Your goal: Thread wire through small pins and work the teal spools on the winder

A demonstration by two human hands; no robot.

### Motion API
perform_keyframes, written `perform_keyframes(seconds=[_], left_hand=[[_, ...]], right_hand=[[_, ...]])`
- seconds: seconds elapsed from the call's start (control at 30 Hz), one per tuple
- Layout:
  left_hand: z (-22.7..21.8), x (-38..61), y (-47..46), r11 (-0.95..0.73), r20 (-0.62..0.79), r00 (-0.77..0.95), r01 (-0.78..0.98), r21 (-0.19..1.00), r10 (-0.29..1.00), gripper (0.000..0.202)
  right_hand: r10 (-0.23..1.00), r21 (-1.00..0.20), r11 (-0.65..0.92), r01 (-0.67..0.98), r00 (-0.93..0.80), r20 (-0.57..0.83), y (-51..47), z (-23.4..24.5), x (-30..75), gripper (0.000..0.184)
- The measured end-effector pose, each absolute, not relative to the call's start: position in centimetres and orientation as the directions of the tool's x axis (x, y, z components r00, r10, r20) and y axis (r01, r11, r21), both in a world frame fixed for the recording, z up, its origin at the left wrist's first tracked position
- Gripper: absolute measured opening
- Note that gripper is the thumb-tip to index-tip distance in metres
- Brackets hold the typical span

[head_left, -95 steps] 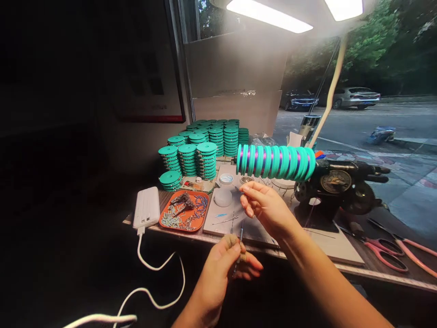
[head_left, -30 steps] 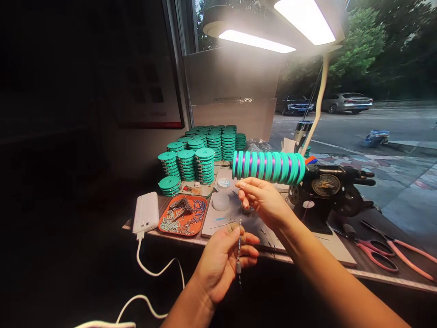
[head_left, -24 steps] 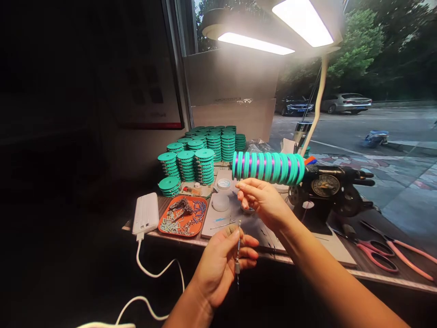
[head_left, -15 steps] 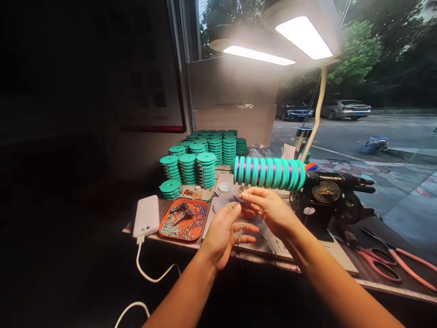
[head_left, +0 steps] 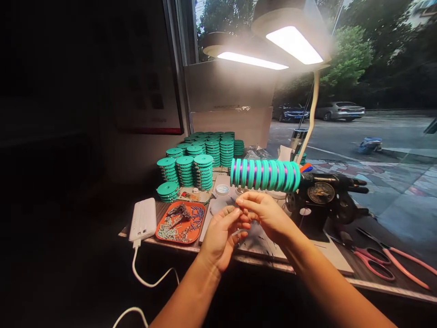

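Since about a second ago the left hand [head_left: 220, 234] has risen from beneath the bench edge [head_left: 403, 290] to meet the right hand [head_left: 264, 212], which has shifted little; the strand [head_left: 238, 238] that hung well below the left palm then is now mostly hidden.

That strand sits at the left hand, in front of the board [head_left: 336, 259] and below the row of green rings [head_left: 264, 175]. The left thumb and forefinger are closed in a pinch that seems to grip it, with the other fingers loosely curled and a short part of it showing between them. The right thumb and forefinger are also pressed together, near the left fingertips; whether something lies between them is too small to tell.

It should weigh next to nothing, and I would expect its thin parts to be slick and limp, apt to slide or twist out of a loose grip, kinking if bent hard. A fingertip pinch close to the end being worked looks the safest hold, on any firmer or thicker part rather than the bare thread, leaving the rest to hang free. The loose small pieces in the orange tray [head_left: 187, 224], to the left, look just as easy to scatter.
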State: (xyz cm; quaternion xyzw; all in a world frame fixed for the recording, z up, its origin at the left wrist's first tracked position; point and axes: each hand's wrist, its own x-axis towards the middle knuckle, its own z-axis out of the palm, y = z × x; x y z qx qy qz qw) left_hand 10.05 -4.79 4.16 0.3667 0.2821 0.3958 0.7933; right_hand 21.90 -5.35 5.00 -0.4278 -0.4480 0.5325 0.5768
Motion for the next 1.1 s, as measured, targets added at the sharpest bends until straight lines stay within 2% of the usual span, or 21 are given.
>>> perform_keyframes(seconds=[0.23,0.47,0.63,0.73,0.97,1.03,1.1], left_hand=[[2.8,8.5,-6.7,0.521,-0.256,0.577,-0.355,0.776,0.776,0.01],[2.7,8.5,-6.7,0.466,-0.163,0.617,-0.37,0.804,0.77,0.013],[2.7,8.3,-6.9,0.468,-0.153,0.635,-0.364,0.806,0.757,0.014],[2.7,8.1,-7.0,0.464,-0.147,0.64,-0.36,0.809,0.754,0.013],[2.9,8.4,-6.8,0.421,-0.155,0.586,-0.351,0.837,0.795,0.014],[2.9,8.6,-6.6,0.396,-0.16,0.549,-0.343,0.852,0.82,0.014],[2.7,8.7,-6.3,0.345,-0.155,0.497,-0.317,0.883,0.854,0.014]], right_hand=[[0.99,-0.962,0.136,-0.237,0.068,0.124,-5.7,4.4,21.8,0.02],[0.999,-0.948,0.026,-0.316,-0.032,0.038,-7.2,3.3,21.1,0.02],[0.995,-0.917,-0.018,-0.399,-0.093,0.021,-7.6,2.8,20.8,0.019],[0.994,-0.919,-0.025,-0.393,-0.104,0.017,-7.7,2.6,20.7,0.019],[0.997,-0.968,0.06,-0.244,-0.029,0.069,-7.8,2.5,20.9,0.02],[0.985,-0.986,0.127,-0.112,0.135,0.112,-7.5,2.6,21.2,0.023],[0.913,-0.976,0.188,0.108,0.348,0.214,-7.1,2.7,21.6,0.025]])
